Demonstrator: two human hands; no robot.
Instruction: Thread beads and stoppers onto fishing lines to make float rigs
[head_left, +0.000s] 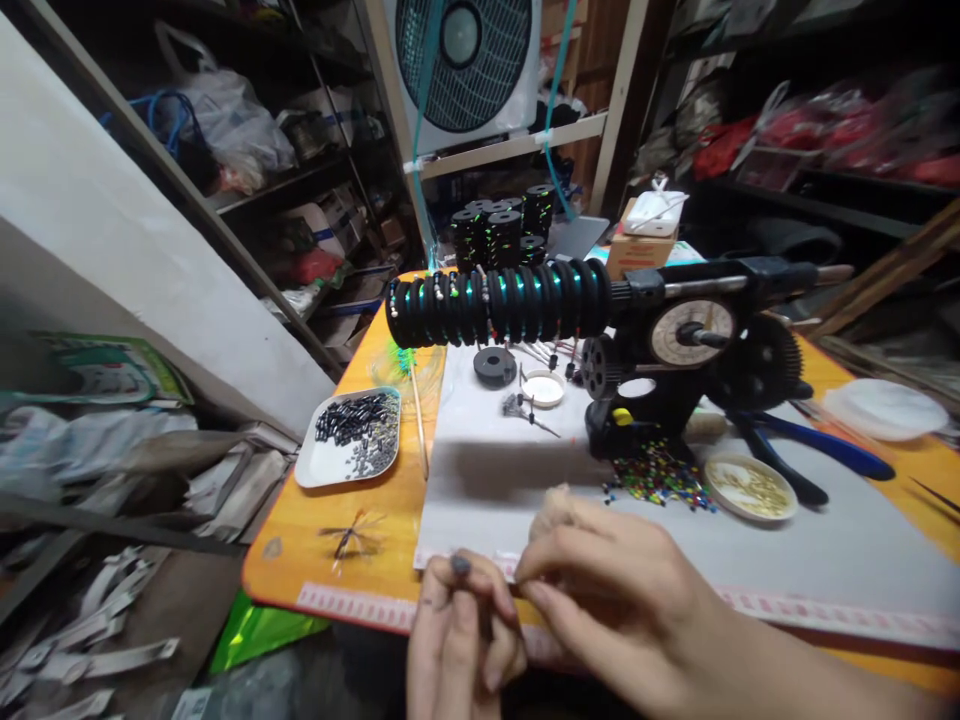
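At the table's front edge, my left hand (461, 640) is closed, with a small dark grey piece (460, 565) showing at its fingertips. My right hand (622, 565) is beside it, thumb and fingers pinched together. Anything in that pinch is too small or hidden to make out. Beyond my hands stands a black geared device (675, 350) with a dial. Its horizontal roller (502, 302) carries black rings and shiny green bands, with small beaded pieces hanging from it. Small coloured beads (660, 472) lie loose below the device.
A white tray (304, 462) of black and grey pieces stands left. Blue-handled pliers (832, 445) and a dish (784, 512) of gold-coloured bits lie right. A stick (420, 425) lies near the tray. Black spools (504, 240) and a box fan (529, 60) are behind, with crowded shelves around.
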